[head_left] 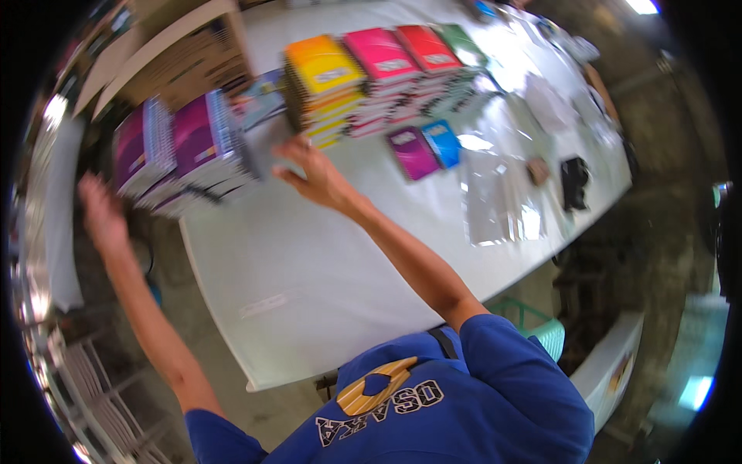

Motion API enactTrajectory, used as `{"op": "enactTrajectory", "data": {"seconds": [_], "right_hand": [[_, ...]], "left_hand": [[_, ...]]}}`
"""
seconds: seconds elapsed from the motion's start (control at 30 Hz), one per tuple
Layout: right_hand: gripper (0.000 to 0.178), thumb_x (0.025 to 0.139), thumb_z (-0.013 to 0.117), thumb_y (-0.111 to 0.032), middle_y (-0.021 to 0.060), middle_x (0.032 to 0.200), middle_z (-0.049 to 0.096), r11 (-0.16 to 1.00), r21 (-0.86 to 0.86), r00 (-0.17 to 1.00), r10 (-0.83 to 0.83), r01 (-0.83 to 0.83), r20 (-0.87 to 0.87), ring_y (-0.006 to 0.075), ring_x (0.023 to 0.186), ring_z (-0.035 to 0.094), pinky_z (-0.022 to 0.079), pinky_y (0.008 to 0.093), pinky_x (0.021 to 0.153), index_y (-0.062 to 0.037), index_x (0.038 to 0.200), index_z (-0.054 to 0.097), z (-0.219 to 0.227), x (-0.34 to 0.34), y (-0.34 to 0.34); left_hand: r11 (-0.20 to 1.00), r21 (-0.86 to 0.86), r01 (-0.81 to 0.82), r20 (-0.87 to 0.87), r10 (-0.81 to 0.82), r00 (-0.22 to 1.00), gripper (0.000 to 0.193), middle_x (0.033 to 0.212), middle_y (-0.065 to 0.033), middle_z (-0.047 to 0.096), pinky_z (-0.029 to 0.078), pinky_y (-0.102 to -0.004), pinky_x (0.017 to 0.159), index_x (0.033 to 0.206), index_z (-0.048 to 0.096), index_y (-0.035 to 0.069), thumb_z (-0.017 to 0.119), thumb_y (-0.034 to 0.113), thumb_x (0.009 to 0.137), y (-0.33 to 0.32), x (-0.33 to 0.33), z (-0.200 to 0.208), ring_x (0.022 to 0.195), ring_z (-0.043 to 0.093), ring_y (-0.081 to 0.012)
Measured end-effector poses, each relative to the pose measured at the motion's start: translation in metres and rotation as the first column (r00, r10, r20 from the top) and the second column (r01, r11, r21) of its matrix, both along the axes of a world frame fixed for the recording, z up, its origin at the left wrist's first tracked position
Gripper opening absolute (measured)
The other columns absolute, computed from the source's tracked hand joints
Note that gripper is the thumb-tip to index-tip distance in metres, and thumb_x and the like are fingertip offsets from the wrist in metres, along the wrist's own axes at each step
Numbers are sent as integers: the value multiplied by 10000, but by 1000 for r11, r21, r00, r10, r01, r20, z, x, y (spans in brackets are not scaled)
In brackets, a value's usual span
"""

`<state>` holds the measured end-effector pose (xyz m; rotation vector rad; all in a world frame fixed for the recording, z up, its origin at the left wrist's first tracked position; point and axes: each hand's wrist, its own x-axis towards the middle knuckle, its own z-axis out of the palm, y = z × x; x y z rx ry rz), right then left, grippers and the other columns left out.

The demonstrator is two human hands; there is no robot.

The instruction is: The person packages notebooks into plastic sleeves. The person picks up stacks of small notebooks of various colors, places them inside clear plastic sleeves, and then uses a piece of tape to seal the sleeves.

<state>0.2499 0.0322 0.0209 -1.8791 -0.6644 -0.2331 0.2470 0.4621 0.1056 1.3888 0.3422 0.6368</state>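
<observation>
Two stacks of purple spiral notebooks (205, 131) stand at the far left of the table. Left of them my left hand (103, 213) is raised, its outstretched fingers blurred and nothing visible in it. To their right my right hand (315, 172) hovers with fingers and thumb apart, holding nothing. Just beyond it rises a tall stack of yellow spiral notebooks (325, 66), beside stacks of pink notebooks (379, 54), red notebooks (425, 48) and green notebooks (461, 45). A small purple notebook (413, 153) and a small blue notebook (442, 143) lie in front.
The white-covered table (309, 301) has its near left corner in front of me. Behind the purple stacks is an open cardboard box (182, 66). Clear plastic sleeves (498, 201), a brown lump (538, 171) and a black item (574, 183) lie at right. A green plastic chair (547, 336) stands beside the table.
</observation>
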Motion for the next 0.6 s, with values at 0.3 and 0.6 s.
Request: {"op": "enactTrajectory", "data": {"seconds": [0.3, 0.6], "right_hand": [[276, 759, 543, 164, 131, 884, 633, 531, -331, 562, -827, 780, -3, 240, 750, 611, 483, 301, 692, 13, 952, 670, -55, -152, -427], [452, 748, 629, 23, 101, 1229, 587, 443, -538, 656, -691, 717, 305, 290, 1158, 523, 383, 418, 971, -98, 1184, 609, -84, -98, -595]], "left_hand": [[613, 757, 226, -9, -337, 942, 582, 1521, -142, 331, 179, -374, 1168, 1467, 327, 29, 530, 78, 924, -347, -134, -75, 1431, 259, -252], [-74, 884, 462, -363, -731, 578, 617, 1551, -62, 281, 202, -604, 1108, 1462, 379, 232, 613, 308, 896, -765, -108, -154, 1438, 211, -332]]}}
